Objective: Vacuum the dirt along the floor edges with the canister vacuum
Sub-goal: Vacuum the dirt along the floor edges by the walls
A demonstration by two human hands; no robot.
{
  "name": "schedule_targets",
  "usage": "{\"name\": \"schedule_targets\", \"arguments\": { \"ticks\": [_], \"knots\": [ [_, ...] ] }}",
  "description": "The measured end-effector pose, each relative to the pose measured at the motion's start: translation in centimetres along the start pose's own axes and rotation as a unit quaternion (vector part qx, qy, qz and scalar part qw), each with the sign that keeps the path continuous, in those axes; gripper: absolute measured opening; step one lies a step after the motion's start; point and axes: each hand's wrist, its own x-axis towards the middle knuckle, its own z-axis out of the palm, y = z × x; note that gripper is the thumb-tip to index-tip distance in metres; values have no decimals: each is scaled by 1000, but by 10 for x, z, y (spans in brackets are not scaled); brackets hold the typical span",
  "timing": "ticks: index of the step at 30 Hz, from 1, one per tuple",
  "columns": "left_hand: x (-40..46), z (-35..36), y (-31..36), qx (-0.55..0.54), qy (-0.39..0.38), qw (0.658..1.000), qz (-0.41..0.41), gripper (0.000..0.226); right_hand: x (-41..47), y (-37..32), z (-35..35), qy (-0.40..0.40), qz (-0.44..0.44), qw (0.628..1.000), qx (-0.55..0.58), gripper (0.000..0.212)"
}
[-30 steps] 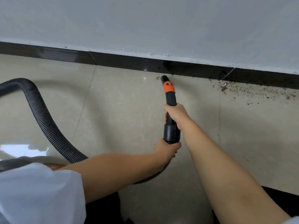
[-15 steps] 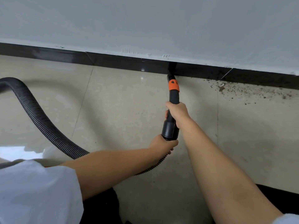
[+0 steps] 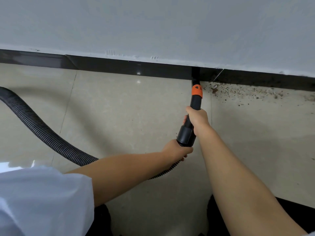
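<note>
A: Now, since a second ago the black plastic vacuum nozzle with orange collar (image 3: pixel 196 97) has slid rightward; its tip, beyond the fingers, meets the dark baseboard (image 3: pixel 119 68).

B: Hands?

A: Right hand (image 3: pixel 197 118) wraps the nozzle; left hand (image 3: pixel 177 149) grips the black ribbed hose (image 3: pixel 39 126) behind. Brown dirt scatter (image 3: pixel 247 92) lies just right: likely next.

Both hands grip the black plastic vacuum nozzle with orange collar (image 3: pixel 194 106), right hand (image 3: pixel 197 119) ahead of left hand (image 3: pixel 177 149), tip at the dark baseboard (image 3: pixel 119 67) beside scattered brown dirt (image 3: pixel 247 92).

Indoor room: tiled floor (image 3: pixel 119 116), black skirting (image 3: pixel 119 67), plastered wall (image 3: pixel 153 23).
</note>
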Motion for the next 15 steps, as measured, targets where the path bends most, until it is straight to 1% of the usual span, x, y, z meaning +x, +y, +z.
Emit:
{"name": "schedule_targets", "arguments": {
  "ticks": [4, 8, 11, 15],
  "knots": [
    [-7, 2, -5, -17, 5, 1000, -8, 13, -7, 4, 2, -32, 3, 999, -11, 10],
    [-22, 4, -22, -45, 18, 999, -14, 13, -20, 16, 11, -70, -5, 996, -64, 8],
    [-32, 1, -31, -81, 41, 996, -7, 13, -29, 19, 26, -106, -11, 990, -92, 7],
    [-40, -14, -35, -119, 89, 989, -5, 9, -39, 14, 55, -163, -20, 978, -131, 8]
  ]
}}
